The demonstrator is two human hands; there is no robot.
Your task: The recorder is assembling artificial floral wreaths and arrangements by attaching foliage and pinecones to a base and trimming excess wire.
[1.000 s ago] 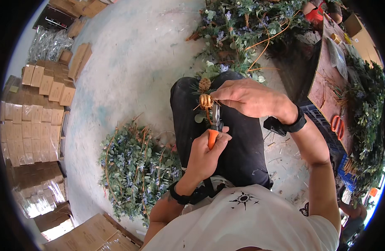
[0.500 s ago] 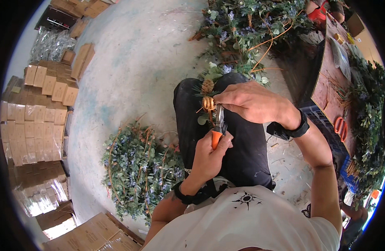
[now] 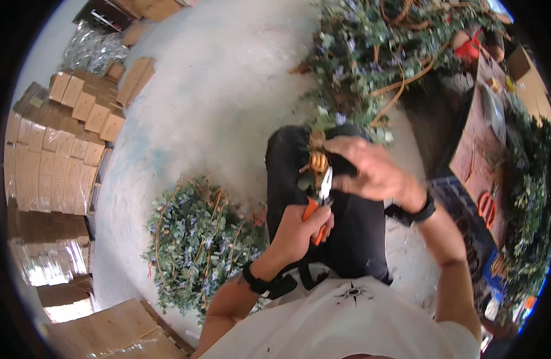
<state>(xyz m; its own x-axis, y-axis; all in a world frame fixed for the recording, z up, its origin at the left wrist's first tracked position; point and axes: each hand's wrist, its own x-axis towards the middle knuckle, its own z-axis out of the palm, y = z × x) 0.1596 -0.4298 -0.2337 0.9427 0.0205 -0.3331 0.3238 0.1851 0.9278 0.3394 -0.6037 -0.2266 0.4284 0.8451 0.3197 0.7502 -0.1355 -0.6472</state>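
Orange-handled pliers (image 3: 325,190) are in my left hand (image 3: 300,232), fingers wrapped round the grips and metal jaws pointing up. Just beyond the jaw tips, over my dark trousers, is a ribbed golden bell-like ornament (image 3: 318,161) on a greenery stem. A brown pine cone (image 3: 316,139) is right above it, partly behind fingers. My right hand (image 3: 374,170) is blurred to the right of the ornament, its thumb and fingers apart with nothing visible between them. Whether its fingertips touch the pine cone, I cannot tell.
Greenery with blue flowers lies in a heap (image 3: 197,239) at left and a larger pile (image 3: 371,60) ahead. Red-handled scissors (image 3: 486,208) rest on a worktable (image 3: 467,146) at right. Stacked cartons (image 3: 54,173) line the left. Part of another person (image 3: 467,45) shows at far right.
My right hand has come off the ornament and its thumb and fingers have spread. The pliers' jaws have dropped slightly away from the ornament. The whole view has shifted a little.
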